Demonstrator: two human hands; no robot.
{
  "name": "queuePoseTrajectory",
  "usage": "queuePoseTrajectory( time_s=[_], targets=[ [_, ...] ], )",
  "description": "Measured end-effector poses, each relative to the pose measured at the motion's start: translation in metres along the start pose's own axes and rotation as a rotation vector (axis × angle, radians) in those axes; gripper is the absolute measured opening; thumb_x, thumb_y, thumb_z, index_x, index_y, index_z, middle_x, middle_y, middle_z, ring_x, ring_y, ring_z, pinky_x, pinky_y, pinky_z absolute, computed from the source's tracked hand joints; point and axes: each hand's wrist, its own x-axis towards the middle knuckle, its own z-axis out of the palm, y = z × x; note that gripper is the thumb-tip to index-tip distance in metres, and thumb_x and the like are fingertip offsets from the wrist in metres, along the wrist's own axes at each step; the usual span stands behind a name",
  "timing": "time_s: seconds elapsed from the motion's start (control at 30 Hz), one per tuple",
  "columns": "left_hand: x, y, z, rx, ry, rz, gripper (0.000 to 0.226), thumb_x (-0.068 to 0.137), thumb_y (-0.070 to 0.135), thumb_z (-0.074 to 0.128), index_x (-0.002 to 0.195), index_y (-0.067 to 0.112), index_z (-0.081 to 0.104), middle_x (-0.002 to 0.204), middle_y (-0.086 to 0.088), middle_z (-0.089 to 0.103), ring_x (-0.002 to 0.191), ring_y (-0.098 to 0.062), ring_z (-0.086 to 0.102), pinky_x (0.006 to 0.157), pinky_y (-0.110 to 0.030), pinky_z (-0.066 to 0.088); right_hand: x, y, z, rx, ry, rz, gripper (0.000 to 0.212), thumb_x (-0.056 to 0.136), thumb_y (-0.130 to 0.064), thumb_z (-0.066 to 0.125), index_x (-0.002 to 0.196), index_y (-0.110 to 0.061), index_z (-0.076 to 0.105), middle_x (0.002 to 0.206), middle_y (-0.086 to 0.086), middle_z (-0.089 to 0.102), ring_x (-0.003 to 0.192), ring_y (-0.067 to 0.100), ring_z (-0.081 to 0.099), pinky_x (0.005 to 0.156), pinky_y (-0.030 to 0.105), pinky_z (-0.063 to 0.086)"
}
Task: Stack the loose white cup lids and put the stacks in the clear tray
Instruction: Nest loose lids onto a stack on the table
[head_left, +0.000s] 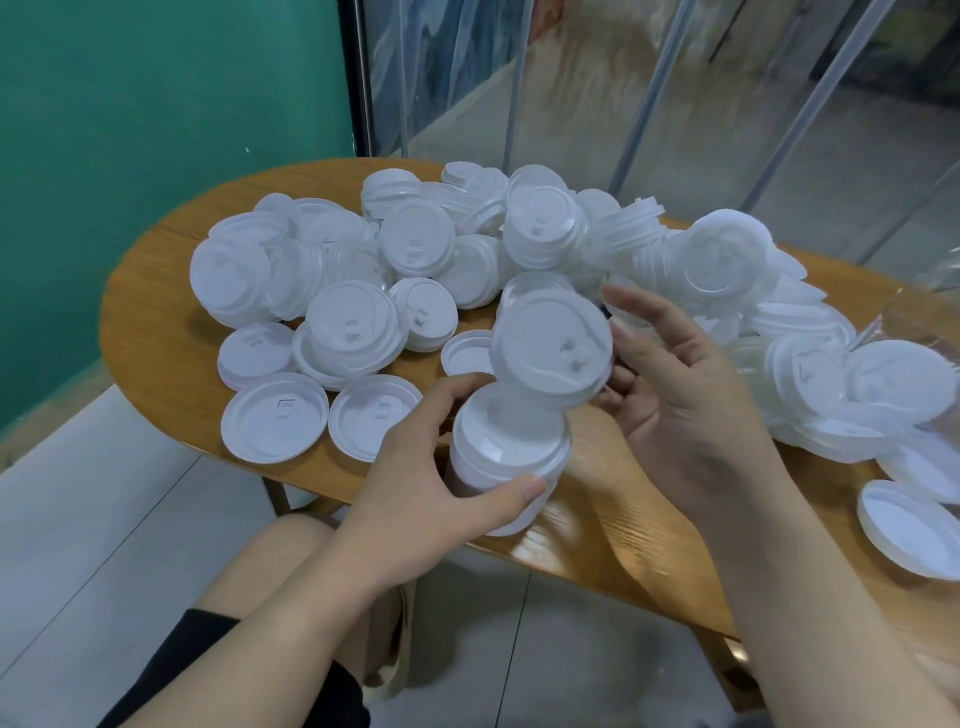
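A person seated at an oval wooden table (156, 332) sorts white cup lids; the left hand (415, 499) grips a short stack of lids (506, 457) near the table's front edge, thumb curled across its near side and fingers wrapped behind it; the right hand (680, 400) holds a single lid (553, 348) tilted on edge, its raised top with the drinking tab facing the camera, its lower rim touching the top of the stack; the right fingers lie behind and beside that lid, some loosely curled, the index finger extended upward past its rim. Loose lids (426, 239) cover much of the tabletop in a jumbled heap, some nested in short leaning rows, some top up, others flipped to show their hollow undersides; two upturned lids (275, 415) lie side by side near the front edge at left; another upturned lid (909, 525) rests at the right edge. A corner of clear plastic, apparently the clear tray (914, 312), shows at the far right above the heap, too cropped to tell whether it holds anything. Behind the table stand a green wall (156, 78) and hanging clear plastic strips (623, 78); the person's bare knee (291, 551) shows below the table.
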Motion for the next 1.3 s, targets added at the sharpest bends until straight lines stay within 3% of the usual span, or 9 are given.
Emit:
queuePoseTrajectory(
  time_s=[0.17,0.27,0.47,0.6,0.73,0.93,1.13,1.3],
  targets=[
    [0.000,0.000,0.000,-0.002,-0.006,0.011,0.069,0.072,0.033,0.089,0.132,0.039,0.056,0.125,0.021,0.068,0.121,-0.002,0.063,0.093,-0.012,0.048,-0.010,0.008,-0.003,-0.165,0.006,0.106,0.020,0.098,-0.013,0.063,0.114,-0.008,0.073,0.094,0.009,0.071,0.078,0.019,0.058,0.064,0.027,0.052],
    [-0.001,-0.001,0.001,-0.010,-0.016,0.003,0.072,0.069,0.044,0.090,0.132,0.042,0.056,0.126,0.022,0.068,0.122,-0.002,0.063,0.095,-0.013,0.049,-0.016,0.009,-0.004,-0.242,-0.004,0.131,0.019,0.100,-0.016,0.062,0.113,-0.009,0.074,0.091,0.006,0.070,0.077,0.017,0.055,0.065,0.027,0.049],
    [-0.002,-0.004,0.005,-0.025,-0.016,-0.010,0.084,0.064,0.053,0.088,0.139,0.044,0.052,0.132,0.025,0.064,0.128,0.000,0.058,0.098,-0.019,0.050,-0.021,0.007,-0.003,-0.486,-0.040,0.009,0.015,0.104,-0.015,0.058,0.107,-0.015,0.073,0.081,0.008,0.069,0.065,0.014,0.054,0.070,0.033,0.050],
    [-0.002,-0.005,0.006,-0.041,0.012,-0.047,0.106,0.056,0.057,0.088,0.150,0.043,0.042,0.136,0.033,0.057,0.131,0.008,0.052,0.104,-0.023,0.048,-0.024,0.007,-0.005,-0.562,-0.103,-0.037,0.015,0.105,-0.013,0.056,0.108,-0.014,0.071,0.080,0.008,0.069,0.064,0.013,0.055,0.068,0.030,0.050],
    [-0.001,-0.004,0.006,-0.043,-0.013,-0.021,0.095,0.059,0.055,0.087,0.144,0.044,0.046,0.134,0.033,0.057,0.131,0.006,0.053,0.102,-0.017,0.049,-0.025,0.011,-0.009,-0.630,-0.131,-0.078,0.017,0.106,-0.011,0.055,0.109,-0.015,0.070,0.079,0.010,0.069,0.066,0.014,0.056,0.065,0.029,0.050],
    [-0.001,-0.005,0.005,-0.051,-0.015,-0.003,0.081,0.063,0.056,0.085,0.136,0.044,0.052,0.132,0.025,0.062,0.129,-0.004,0.058,0.099,-0.021,0.052,-0.026,0.016,-0.012,-0.704,-0.151,-0.143,0.015,0.106,-0.016,0.055,0.114,-0.022,0.066,0.082,0.004,0.071,0.070,0.018,0.061,0.067,0.028,0.052],
    [0.000,-0.004,0.005,-0.049,-0.012,-0.011,0.074,0.065,0.055,0.085,0.131,0.042,0.055,0.127,0.022,0.065,0.124,-0.006,0.061,0.095,-0.018,0.052,-0.020,0.017,-0.017,-0.764,-0.175,-0.147,0.014,0.104,-0.023,0.058,0.115,-0.024,0.067,0.082,0.006,0.069,0.075,0.020,0.065,0.074,0.044,0.056],
    [-0.001,-0.004,0.004,-0.036,0.002,0.003,0.078,0.064,0.055,0.085,0.134,0.048,0.050,0.131,0.024,0.062,0.128,-0.004,0.058,0.098,-0.022,0.051,-0.009,0.014,-0.025,-0.783,-0.148,-0.151,0.013,0.103,-0.022,0.061,0.108,-0.024,0.072,0.083,0.002,0.070,0.077,0.018,0.067,0.076,0.043,0.057]
  ],
)
